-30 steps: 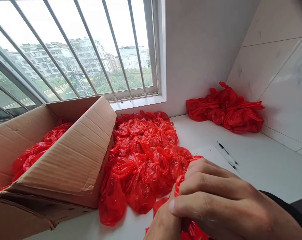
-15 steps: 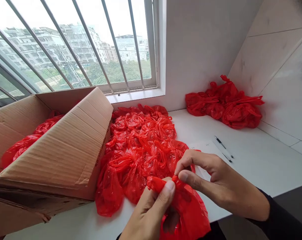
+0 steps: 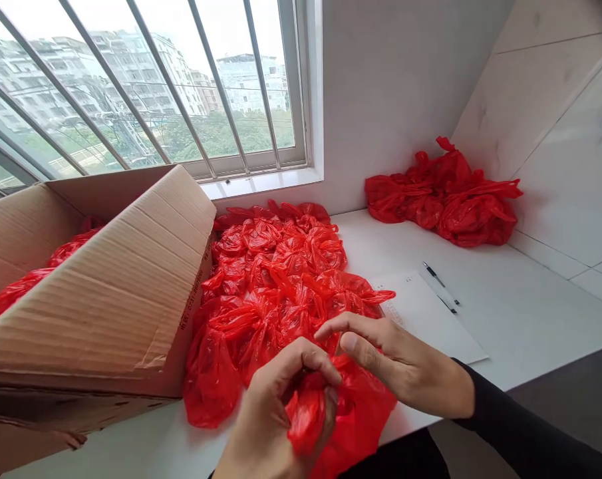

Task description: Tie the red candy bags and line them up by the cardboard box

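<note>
My left hand (image 3: 275, 406) is closed around the gathered part of a thin red plastic bag (image 3: 360, 426) at the table's front edge. A bunched end of the bag sticks out below the thumb. Close above that bag is my right hand (image 3: 400, 362), its forefinger and thumb held apart with nothing visible between them. Its lower fingers are partly hidden. Just beyond both hands lie several tied red plastic bags (image 3: 281, 259), packed together on the white table (image 3: 505, 293). What the bags contain cannot be made out.
A cardboard box (image 3: 126, 279) with more red bags inside stands at the left. Another heap of red bags (image 3: 440, 199) lies in the back right corner. A pen (image 3: 440, 283) and a paper sheet (image 3: 430, 326) are on the right. Behind is a barred window (image 3: 181, 100).
My left hand has turned and wrapped around the bag's gathered part. My right hand has moved left and its pinch on the bag has opened. The paper sheet shows more now.
</note>
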`<state>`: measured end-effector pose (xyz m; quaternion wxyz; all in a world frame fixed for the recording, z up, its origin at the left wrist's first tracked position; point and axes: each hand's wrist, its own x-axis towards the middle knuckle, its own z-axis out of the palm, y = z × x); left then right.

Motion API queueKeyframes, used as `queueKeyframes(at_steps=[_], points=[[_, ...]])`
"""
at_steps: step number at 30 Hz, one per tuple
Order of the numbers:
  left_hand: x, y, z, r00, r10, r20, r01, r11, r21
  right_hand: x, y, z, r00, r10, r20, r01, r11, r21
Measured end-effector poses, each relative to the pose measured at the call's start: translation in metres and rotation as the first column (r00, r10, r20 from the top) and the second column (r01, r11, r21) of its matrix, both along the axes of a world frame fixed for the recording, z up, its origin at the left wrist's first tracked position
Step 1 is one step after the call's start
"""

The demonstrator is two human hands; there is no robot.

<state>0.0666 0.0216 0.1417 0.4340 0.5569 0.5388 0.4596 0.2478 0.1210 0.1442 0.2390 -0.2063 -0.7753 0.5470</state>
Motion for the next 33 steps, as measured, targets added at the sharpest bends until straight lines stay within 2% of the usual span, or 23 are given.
queueKeyframes(at_steps=[2,4,6,7,9,10,14,16,18,21,23,25,28,30,33], points=[[-0.001,0.001,-0.014,0.966,0.135,-0.220,-0.073,0.961,0.268,-0.004,0.003,-0.009,0.998,-0.046,0.033,0.048,0.998,-0.045],[-0.002,0.002,-0.028,0.883,0.302,-0.360,-0.081,0.852,0.517,-0.007,0.005,-0.017,0.997,-0.035,0.068,0.042,0.993,-0.112],[-0.003,0.002,-0.039,0.816,0.383,-0.433,-0.020,0.767,0.641,-0.009,0.006,-0.025,0.995,0.069,0.075,-0.053,0.980,-0.192],[-0.003,0.002,-0.041,0.793,0.397,-0.462,0.006,0.754,0.656,-0.010,0.007,-0.027,0.991,0.121,0.055,-0.106,0.971,-0.214],[-0.004,0.001,-0.043,0.760,0.392,-0.519,0.043,0.765,0.642,-0.012,0.007,-0.028,0.988,0.157,0.011,-0.151,0.965,-0.213],[-0.005,0.000,-0.042,0.744,0.390,-0.543,0.051,0.777,0.628,-0.012,0.006,-0.027,0.991,0.137,0.000,-0.135,0.973,-0.189],[-0.017,-0.012,-0.049,0.673,0.399,-0.623,0.067,0.806,0.588,-0.003,0.006,-0.024,0.994,-0.089,0.060,0.088,0.996,0.018],[-0.033,-0.026,-0.063,0.632,0.433,-0.643,0.069,0.794,0.604,0.011,0.008,-0.031,0.967,-0.222,0.124,0.209,0.971,0.113],[-0.051,-0.044,-0.082,0.581,0.487,-0.653,0.056,0.776,0.628,0.028,0.010,-0.045,0.921,-0.325,0.215,0.300,0.943,0.142],[-0.067,-0.066,-0.106,0.560,0.474,-0.680,-0.012,0.825,0.565,0.046,0.011,-0.069,0.875,-0.382,0.296,0.373,0.924,0.088],[-0.061,-0.068,-0.113,0.578,0.458,-0.675,-0.050,0.846,0.531,0.047,0.007,-0.079,0.892,-0.391,0.228,0.396,0.918,0.025],[-0.044,-0.062,-0.115,0.584,0.451,-0.675,-0.048,0.849,0.526,0.037,-0.002,-0.083,0.911,-0.401,0.100,0.407,0.912,-0.050],[-0.015,-0.046,-0.117,0.558,0.378,-0.739,0.065,0.867,0.493,0.016,-0.022,-0.087,0.919,-0.394,-0.018,0.390,0.916,-0.097],[-0.002,-0.039,-0.124,0.498,0.321,-0.806,0.165,0.877,0.452,0.004,-0.035,-0.097,0.931,-0.363,-0.025,0.363,0.932,-0.010],[0.003,-0.037,-0.141,0.392,0.332,-0.858,0.239,0.864,0.443,-0.002,-0.046,-0.117,0.961,-0.270,0.062,0.242,0.926,0.289]])
